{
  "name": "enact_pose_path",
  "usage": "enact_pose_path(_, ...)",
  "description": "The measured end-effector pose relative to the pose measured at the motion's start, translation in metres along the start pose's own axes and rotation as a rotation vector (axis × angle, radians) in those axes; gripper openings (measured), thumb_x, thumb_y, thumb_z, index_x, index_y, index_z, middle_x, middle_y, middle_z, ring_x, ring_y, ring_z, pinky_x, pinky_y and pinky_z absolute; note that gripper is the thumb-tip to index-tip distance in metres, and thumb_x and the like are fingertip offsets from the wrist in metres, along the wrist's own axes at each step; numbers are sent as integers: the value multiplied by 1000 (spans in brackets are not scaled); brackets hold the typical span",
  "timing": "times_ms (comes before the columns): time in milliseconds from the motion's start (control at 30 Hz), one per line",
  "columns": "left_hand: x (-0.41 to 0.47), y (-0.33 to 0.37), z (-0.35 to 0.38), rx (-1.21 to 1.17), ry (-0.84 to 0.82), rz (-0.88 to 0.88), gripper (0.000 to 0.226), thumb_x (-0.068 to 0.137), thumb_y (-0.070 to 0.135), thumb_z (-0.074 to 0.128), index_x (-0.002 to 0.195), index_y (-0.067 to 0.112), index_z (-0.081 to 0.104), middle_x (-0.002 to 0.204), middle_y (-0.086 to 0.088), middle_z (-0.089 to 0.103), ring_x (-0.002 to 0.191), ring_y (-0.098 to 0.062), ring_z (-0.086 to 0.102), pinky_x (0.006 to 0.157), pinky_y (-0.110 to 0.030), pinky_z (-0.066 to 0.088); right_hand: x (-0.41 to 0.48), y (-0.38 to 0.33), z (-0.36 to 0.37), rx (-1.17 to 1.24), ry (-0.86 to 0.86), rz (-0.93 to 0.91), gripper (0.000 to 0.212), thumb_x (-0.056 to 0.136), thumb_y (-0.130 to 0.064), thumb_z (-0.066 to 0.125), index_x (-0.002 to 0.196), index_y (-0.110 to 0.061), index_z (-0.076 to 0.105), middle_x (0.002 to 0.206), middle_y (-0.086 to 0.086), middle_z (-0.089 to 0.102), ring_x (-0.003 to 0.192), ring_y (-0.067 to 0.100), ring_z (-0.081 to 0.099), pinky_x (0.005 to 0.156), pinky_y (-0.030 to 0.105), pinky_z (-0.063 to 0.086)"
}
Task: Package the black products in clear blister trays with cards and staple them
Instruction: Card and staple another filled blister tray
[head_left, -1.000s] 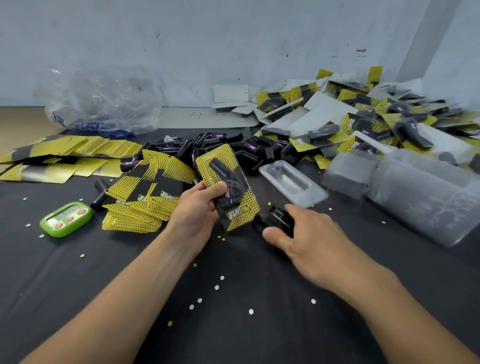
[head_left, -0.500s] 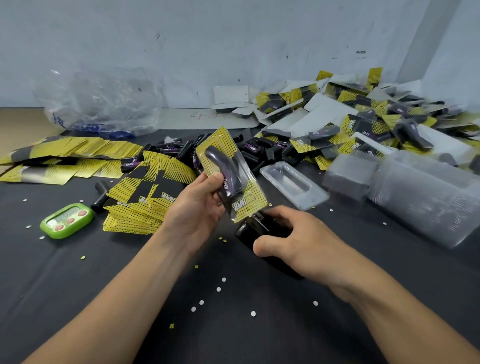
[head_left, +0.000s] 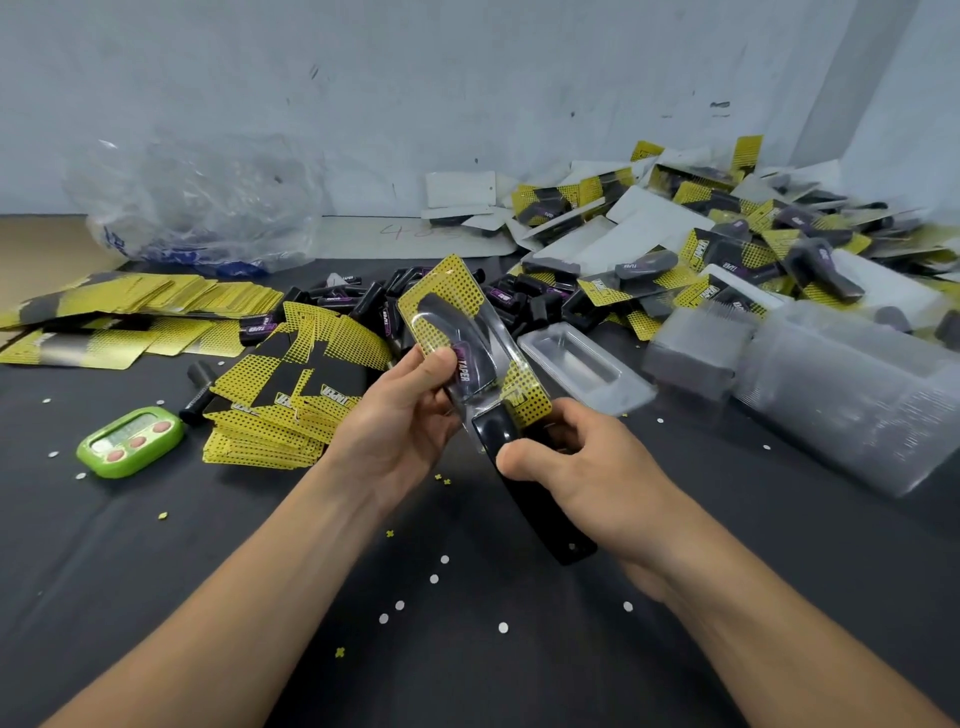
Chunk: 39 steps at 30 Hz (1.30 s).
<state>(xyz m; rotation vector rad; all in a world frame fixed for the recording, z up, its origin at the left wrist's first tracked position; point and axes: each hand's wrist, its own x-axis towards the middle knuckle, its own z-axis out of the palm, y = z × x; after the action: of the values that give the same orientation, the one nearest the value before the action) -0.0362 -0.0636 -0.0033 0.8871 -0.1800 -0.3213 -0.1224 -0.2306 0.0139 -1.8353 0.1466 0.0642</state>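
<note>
Raised left hand (head_left: 400, 415) pinches a blister pack (head_left: 467, 332), thumb on front; right hand (head_left: 587, 467) below grips a stapler (head_left: 540, 519).

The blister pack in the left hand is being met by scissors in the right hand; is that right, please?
Not quite: the head view shows the right hand gripping a black stapler, not scissors, at the blister pack held in the left hand.

surface: black-clothed table (head_left: 260, 571) | yellow cards (head_left: 291, 410) | green timer (head_left: 130, 441) | loose black products (head_left: 535, 306) | clear tray (head_left: 582, 364) | finished packs (head_left: 727, 249)
</note>
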Motion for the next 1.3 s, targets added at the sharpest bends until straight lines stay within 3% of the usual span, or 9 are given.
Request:
enact_pose_path(133, 0, -3, 1, 39, -32, -3, 31, 88, 16, 65, 118, 7, 67, 88, 1, 75, 59, -4, 64, 68, -21, 59, 1, 1, 1, 21, 23, -21, 53, 50, -55, 74, 96, -28, 70, 89, 2, 75, 88, 27, 73, 82, 55, 61)
enact_pose_path(467, 2, -5, -1, -1, -35, 10, 24, 86, 15, 67, 109, 9, 70, 81, 1, 75, 56, -4, 64, 62, -21, 58, 1, 1, 1, 38, 11, -27, 52, 50, -52, 76, 95, -28, 71, 88, 2, 76, 87, 27, 74, 80, 55, 62)
enact_pose_path(767, 1, -5, -1, 38, 0, 6, 30, 85, 18, 70, 114, 10, 70, 87, -1, 75, 61, -5, 62, 88, -32, 55, 2, -1, 3, 31, 31, -41, 52, 50, -51, 75, 94, -24, 71, 88, 7, 75, 90, 32, 72, 83, 58, 59)
enact_pose_path(900, 1, -5, 0, 21, -3, 11, 27, 85, 17, 70, 111, 11, 71, 88, -2, 75, 61, -6, 65, 76, -27, 60, 3, -3, 5, 27, 58, -31, 52, 47, -50, 74, 91, -22, 71, 83, 7, 75, 83, 29, 73, 77, 52, 62)
enact_pose_path(1000, -1, -6, 1, -5, -1, -11, 28, 84, 15, 70, 110, 8, 69, 90, -6, 75, 59, -6, 65, 62, -20, 59, 5, -2, 10, -89, 155, -62, 49, 50, -54, 64, 82, -18, 66, 62, -3, 65, 61, 14, 61, 59, 38, 52)
enact_pose_path(1033, -2, -6, 1, 10, 12, -18, 28, 82, 16, 71, 110, 9, 70, 91, -6, 76, 61, -8, 67, 63, -21, 59, 5, -1, 12, -125, 171, -53, 47, 53, -57, 61, 80, -18, 65, 60, -7, 64, 62, 13, 60, 59, 37, 50)
enact_pose_path(1167, -1, -7, 0, 79, 140, -36, 39, 77, 19, 74, 114, 12, 69, 93, -7, 75, 73, -15, 67, 75, -32, 56, 9, 2, 5, -75, -72, 16, 64, 56, -69, 71, 101, -23, 72, 96, -4, 78, 96, 17, 73, 94, 48, 57)
enact_pose_path(1200, 1, -6, 0, 69, 163, -28, 44, 76, 20, 74, 119, 11, 66, 92, -6, 76, 73, -15, 67, 77, -32, 58, 9, 2, 2, -65, -146, 45, 69, 54, -68, 74, 108, -26, 71, 103, -4, 78, 101, 16, 73, 98, 47, 56)
enact_pose_path(1300, 5, 0, -2, 41, 240, 10, 64, 84, 21, 71, 143, 3, 53, 105, -7, 75, 90, -16, 68, 88, -35, 41, 6, 0, -7, -180, -222, 133, 89, 46, -76, 75, 122, -31, 63, 113, -7, 74, 107, 11, 69, 103, 41, 53)
